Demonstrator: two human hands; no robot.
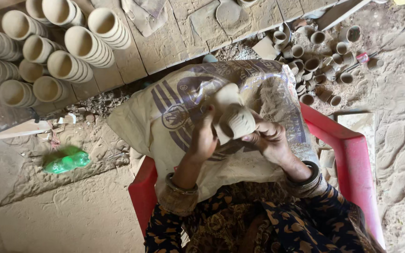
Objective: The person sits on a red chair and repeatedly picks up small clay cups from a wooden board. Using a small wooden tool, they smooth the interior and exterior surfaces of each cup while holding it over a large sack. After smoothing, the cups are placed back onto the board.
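Observation:
A small unfired clay cup point(236, 121), pale tan, is held over a dusty printed sack point(165, 112) that lies across my lap. My left hand point(202, 138) grips the cup from the left, fingers curled against its side. On the right, my right hand point(269, 139) closes on the cup's lower end. Part of the cup sticks up above both hands. Bangles circle both wrists, and patterned dark sleeves cover my forearms.
Stacks of clay cups point(62, 42) lie on their sides on wooden boards at upper left. A heap of small loose clay cups point(322, 56) sits upper right. A green plastic bottle point(66, 161) lies on the dirt at left. I sit in a red plastic chair point(352, 164).

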